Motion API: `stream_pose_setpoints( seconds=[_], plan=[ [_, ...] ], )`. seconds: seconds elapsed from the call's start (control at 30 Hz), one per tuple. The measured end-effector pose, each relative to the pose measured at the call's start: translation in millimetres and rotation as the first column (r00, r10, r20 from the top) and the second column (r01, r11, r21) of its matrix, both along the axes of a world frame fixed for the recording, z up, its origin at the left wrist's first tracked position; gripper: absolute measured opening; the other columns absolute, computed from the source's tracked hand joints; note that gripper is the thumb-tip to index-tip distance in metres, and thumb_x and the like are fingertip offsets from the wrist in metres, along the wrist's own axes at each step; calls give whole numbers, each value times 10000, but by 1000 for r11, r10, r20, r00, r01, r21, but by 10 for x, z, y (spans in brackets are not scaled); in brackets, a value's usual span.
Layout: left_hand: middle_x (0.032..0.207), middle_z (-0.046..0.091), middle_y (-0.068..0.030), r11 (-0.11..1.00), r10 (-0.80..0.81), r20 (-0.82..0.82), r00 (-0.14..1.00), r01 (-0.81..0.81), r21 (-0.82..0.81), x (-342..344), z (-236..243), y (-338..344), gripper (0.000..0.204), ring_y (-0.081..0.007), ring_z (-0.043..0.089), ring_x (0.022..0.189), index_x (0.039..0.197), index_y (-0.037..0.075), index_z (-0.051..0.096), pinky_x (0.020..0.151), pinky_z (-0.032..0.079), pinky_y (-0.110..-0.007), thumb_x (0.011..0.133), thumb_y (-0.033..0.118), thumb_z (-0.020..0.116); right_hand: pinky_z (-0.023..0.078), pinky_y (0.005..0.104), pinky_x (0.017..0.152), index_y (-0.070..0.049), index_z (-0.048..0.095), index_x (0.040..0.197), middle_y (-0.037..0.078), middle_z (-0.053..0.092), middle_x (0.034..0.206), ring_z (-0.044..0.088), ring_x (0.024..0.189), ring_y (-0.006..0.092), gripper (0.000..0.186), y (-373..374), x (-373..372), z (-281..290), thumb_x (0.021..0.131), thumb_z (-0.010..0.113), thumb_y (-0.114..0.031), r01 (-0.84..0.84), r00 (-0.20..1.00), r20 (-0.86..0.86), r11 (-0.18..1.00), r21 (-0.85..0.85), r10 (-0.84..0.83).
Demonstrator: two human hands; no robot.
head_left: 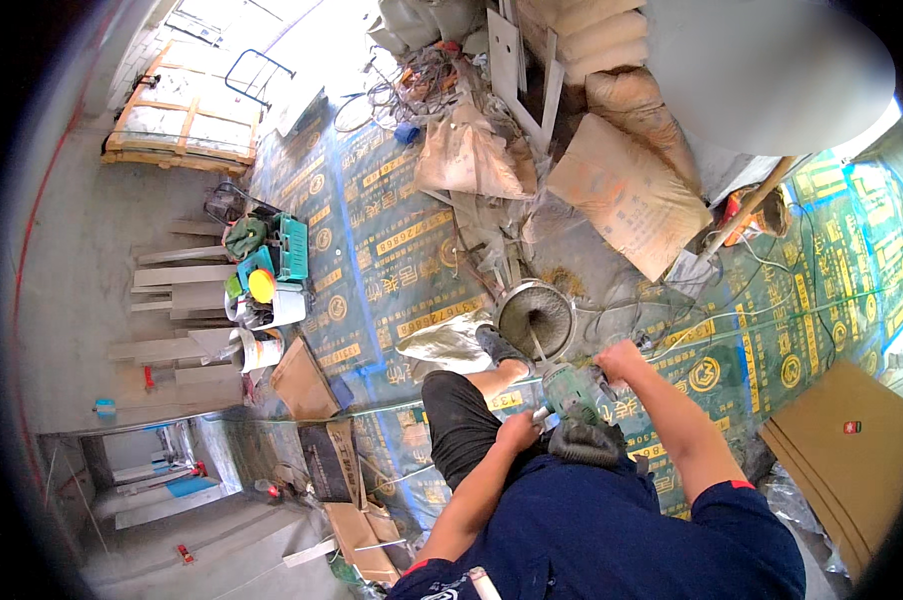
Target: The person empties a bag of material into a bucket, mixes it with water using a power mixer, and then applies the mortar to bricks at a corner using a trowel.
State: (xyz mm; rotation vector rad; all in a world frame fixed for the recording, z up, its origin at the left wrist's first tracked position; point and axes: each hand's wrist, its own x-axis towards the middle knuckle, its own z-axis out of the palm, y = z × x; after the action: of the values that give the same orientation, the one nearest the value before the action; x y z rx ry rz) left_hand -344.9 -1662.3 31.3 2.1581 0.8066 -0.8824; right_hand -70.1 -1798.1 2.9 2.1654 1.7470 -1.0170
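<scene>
My two hands grip a green hand-held electric mixer (pixel 570 392) in front of my body. My left hand (pixel 518 430) is closed round its left side handle, and my right hand (pixel 622 362) is closed round the handle on the other side. From the mixer a thin shaft (pixel 539 346) runs down into a round bucket (pixel 573 325). Inside the bucket a greyish-brown mix (pixel 532 312) forms a dark hollow around the shaft. The paddle end is hidden in the mix. My foot in a dark shoe (pixel 500 345) rests close against the bucket's left side.
A white sack (pixel 447 342) lies left of the bucket. Beyond it are paper sacks (pixel 627 195) and a wooden handle (pixel 754 205). Cables (pixel 717 318) cross the printed green floor covering (pixel 372 220). Cardboard sheets (pixel 852 450) lie at right; tubs (pixel 287 303) and boards stand at left.
</scene>
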Motion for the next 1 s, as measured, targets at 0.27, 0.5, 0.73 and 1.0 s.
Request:
stream_pose_setpoints(
  seconds=[0.27,0.5,0.73,1.0],
  plan=[
    [1036,653,-242,991,130,0,992,-129,-41,-102,-223,-53,388,-420,615,987,1085,9,598,855,483,-481,837,308,608,517,386,617,-174,725,781,64,718,822,702,815,247,204,292,42,-107,580,716,-139,-101,993,67,995,21,100],
    [1028,643,-276,931,362,62,930,-358,-71,-238,-472,-153,406,-429,614,984,1107,0,590,846,487,-485,835,300,615,514,377,636,-170,726,807,55,716,851,698,827,224,176,919,83,125,631,711,-160,-307,938,159,951,-24,307],
    [1041,642,-268,861,503,69,862,-491,-136,-206,-548,-221,558,-431,606,993,1123,-4,580,843,478,-486,862,490,590,519,370,692,-155,720,792,55,720,888,698,844,215,126,1394,32,165,671,687,-163,-472,865,150,878,-76,478],
    [1054,647,-248,790,585,-20,810,-576,-209,-85,-402,-214,493,-417,611,985,1115,3,596,837,484,-474,872,432,595,532,385,665,-154,715,803,73,717,876,700,821,234,138,1552,2,283,670,677,-158,-557,806,169,823,-108,567]
  ],
)
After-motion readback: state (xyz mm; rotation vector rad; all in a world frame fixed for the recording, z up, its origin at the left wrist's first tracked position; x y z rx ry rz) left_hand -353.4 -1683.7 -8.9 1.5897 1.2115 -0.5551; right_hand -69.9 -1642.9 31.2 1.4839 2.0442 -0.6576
